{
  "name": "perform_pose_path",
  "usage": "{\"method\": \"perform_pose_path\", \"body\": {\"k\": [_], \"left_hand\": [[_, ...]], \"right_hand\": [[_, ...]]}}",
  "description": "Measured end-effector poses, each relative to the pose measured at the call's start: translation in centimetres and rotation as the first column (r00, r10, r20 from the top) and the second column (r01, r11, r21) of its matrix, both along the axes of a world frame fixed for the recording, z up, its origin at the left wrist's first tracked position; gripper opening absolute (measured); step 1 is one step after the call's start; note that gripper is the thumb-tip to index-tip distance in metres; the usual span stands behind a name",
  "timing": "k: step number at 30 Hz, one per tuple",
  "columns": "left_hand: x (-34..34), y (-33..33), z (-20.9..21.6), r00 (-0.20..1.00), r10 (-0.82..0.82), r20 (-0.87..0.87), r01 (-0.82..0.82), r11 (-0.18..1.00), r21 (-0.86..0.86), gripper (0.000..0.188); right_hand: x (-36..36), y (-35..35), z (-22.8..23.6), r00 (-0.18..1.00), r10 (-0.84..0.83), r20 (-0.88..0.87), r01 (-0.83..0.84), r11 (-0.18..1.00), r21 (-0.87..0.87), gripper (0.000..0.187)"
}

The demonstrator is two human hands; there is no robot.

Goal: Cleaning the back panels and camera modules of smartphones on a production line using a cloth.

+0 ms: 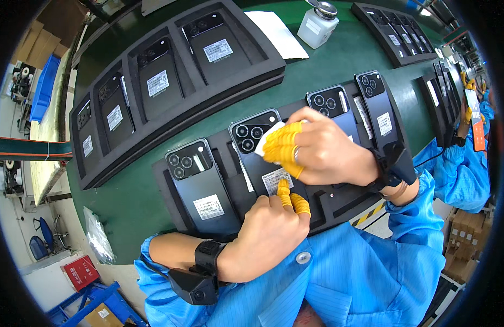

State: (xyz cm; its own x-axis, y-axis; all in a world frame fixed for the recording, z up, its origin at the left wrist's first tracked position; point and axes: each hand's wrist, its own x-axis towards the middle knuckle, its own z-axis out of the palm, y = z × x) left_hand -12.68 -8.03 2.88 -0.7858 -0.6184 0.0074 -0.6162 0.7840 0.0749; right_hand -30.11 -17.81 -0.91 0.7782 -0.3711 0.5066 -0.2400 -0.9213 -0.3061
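A dark smartphone lies back side up in a black foam tray before me. My right hand, with yellow finger cots, is closed on a small white wiping cloth. The cloth touches the phone's back beside its camera block. My left hand, also in yellow finger cots, is closed at the phone's lower end, with a fingertip on its white label. My hand hides the phone's lower right part. Another smartphone lies to the left; two more phones are to the right, one partly covered by my right hand.
Behind, a larger black foam tray holds several phones. A white sheet and a clear pump bottle stand beyond on the green table. More phone trays lie at far right, near a co-worker in blue. A plastic bag hangs at the left edge.
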Motion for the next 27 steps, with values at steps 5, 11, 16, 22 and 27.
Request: {"method": "perform_pose_path", "body": {"k": [5, 11, 16, 22, 27], "left_hand": [[0.0, 0.2, -0.3, 1.000, 0.010, -0.011, -0.010, 1.000, -0.019, 0.023], [0.0, 0.3, -0.5, 1.000, 0.010, -0.010, -0.010, 0.999, -0.051, 0.022], [0.0, 0.2, -0.2, 0.998, -0.015, 0.054, 0.016, 1.000, -0.009, 0.022], [0.0, 0.0, 0.0, 1.000, -0.020, 0.008, 0.020, 1.000, 0.001, 0.021], [-0.1, 0.1, -0.2, 0.999, -0.017, 0.040, 0.017, 1.000, -0.016, 0.019]], "right_hand": [[-0.9, -0.7, 1.1, 0.995, -0.102, -0.001, 0.102, 0.987, 0.123, 0.013], [0.1, -2.0, 1.8, 0.970, -0.233, 0.068, 0.231, 0.972, 0.040, 0.020], [2.0, -2.6, -0.4, 0.991, -0.092, 0.098, 0.091, 0.996, 0.018, 0.028], [0.6, -1.5, 0.1, 0.992, -0.127, -0.020, 0.126, 0.991, -0.045, 0.027], [-0.8, 0.2, 0.4, 0.991, -0.093, -0.096, 0.099, 0.993, 0.065, 0.021]]}}
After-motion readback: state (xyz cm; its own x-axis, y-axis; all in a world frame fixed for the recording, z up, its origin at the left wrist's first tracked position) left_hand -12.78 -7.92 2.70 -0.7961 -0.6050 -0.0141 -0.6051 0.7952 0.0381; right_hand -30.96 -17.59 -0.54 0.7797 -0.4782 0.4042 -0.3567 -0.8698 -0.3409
